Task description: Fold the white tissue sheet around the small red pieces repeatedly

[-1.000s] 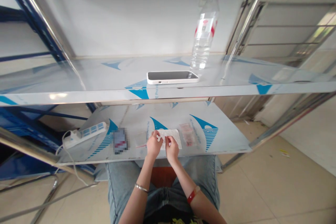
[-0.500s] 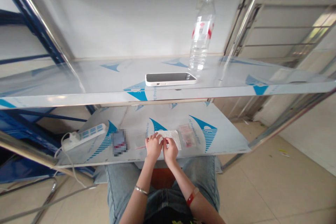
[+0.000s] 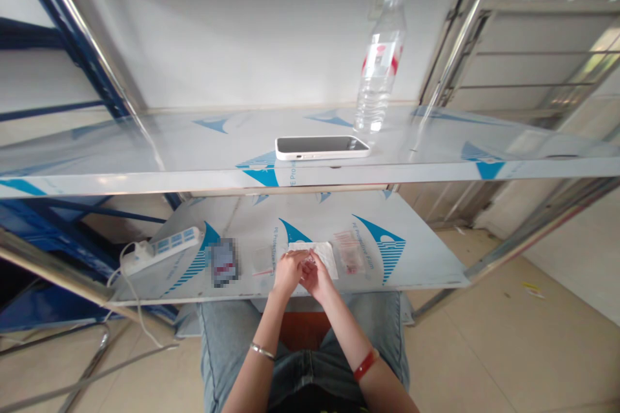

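Note:
Over the lower shelf, my left hand [image 3: 289, 272] is closed, back up, with its fingers reaching across to the other hand. My right hand [image 3: 318, 276] meets it with palm turned partly up and fingers curled in. Whatever they hold between them is too small or hidden to name. Just behind both hands lies a white sheet, like a tissue or paper [image 3: 328, 257], partly covered by them. Right of it is a clear plastic bag [image 3: 349, 253] with thin reddish items inside. To the left rests another clear packet [image 3: 263, 261] with a thin red strip by its lower edge.
A white power strip [image 3: 167, 248] with a plugged-in cable lies at the lower shelf's [image 3: 426, 264] left end, near a blurred-out dark item [image 3: 225, 262]. Above, the upper shelf [image 3: 426, 142] juts across, bearing a white-cased phone [image 3: 322, 147] and a water bottle [image 3: 380, 64].
My right hand has rolled palm-up, and my left fingers have stretched over toward it. The hands remain together in front of the white sheet. The whole view has shifted slightly.

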`<action>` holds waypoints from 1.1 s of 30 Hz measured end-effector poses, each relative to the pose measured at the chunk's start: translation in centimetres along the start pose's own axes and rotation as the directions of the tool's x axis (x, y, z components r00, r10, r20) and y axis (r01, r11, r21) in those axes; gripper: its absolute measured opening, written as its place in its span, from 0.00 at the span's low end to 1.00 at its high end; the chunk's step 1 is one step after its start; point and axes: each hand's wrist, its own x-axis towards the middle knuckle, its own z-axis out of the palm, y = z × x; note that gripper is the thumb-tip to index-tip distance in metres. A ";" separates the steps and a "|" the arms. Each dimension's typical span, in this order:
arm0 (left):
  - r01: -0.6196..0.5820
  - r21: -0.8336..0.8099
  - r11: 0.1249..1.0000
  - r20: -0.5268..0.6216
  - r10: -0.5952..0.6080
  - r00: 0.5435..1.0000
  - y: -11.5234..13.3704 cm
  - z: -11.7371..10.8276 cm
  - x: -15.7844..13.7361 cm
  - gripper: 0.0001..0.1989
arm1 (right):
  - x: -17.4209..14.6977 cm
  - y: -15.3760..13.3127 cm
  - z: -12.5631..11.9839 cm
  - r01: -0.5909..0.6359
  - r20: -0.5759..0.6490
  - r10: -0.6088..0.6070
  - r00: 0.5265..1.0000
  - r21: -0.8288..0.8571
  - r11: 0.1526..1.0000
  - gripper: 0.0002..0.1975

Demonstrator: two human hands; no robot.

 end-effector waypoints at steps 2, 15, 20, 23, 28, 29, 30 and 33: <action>-0.007 0.004 1.000 -0.001 0.007 1.000 0.0 -0.2 -0.1 0.25 | -0.2 -0.4 0.0 -0.112 0.024 0.109 0.994 0.160 0.981 0.12; 0.022 -0.031 0.999 -0.003 -0.022 1.000 -0.6 0.1 0.0 0.22 | -0.2 -0.7 -0.2 -0.218 0.113 0.193 0.975 0.288 0.932 0.10; -0.024 -0.242 0.970 -0.199 -0.026 0.980 -1.2 0.6 -0.2 0.17 | 0.3 -0.7 -0.6 -0.173 0.107 0.146 0.983 0.308 0.936 0.07; 0.033 -0.367 0.930 -0.307 -0.154 0.939 -1.5 1.0 -0.3 0.15 | 0.4 -0.7 -0.7 -0.139 0.076 0.120 0.990 0.327 0.935 0.03; 0.199 -0.719 0.666 -0.254 -0.518 0.817 -2.1 2.0 0.6 0.14 | 0.6 0.2 -0.1 -0.041 0.011 0.039 0.999 0.268 0.963 0.05; 0.235 -0.794 0.561 -0.170 -0.576 0.800 -2.3 2.2 0.8 0.15 | 0.6 0.5 0.2 0.008 0.000 -0.008 1.000 0.232 0.973 0.07; 0.269 -0.853 0.447 -0.067 -0.606 0.793 -2.4 2.4 1.0 0.17 | 0.7 0.9 0.4 0.072 -0.010 -0.071 0.997 0.187 0.980 0.10; 0.325 -0.940 0.104 0.217 -0.553 0.805 -2.8 3.0 1.3 0.23 | 1.0 2.0 0.8 0.306 -0.021 -0.307 0.951 -0.028 0.951 0.19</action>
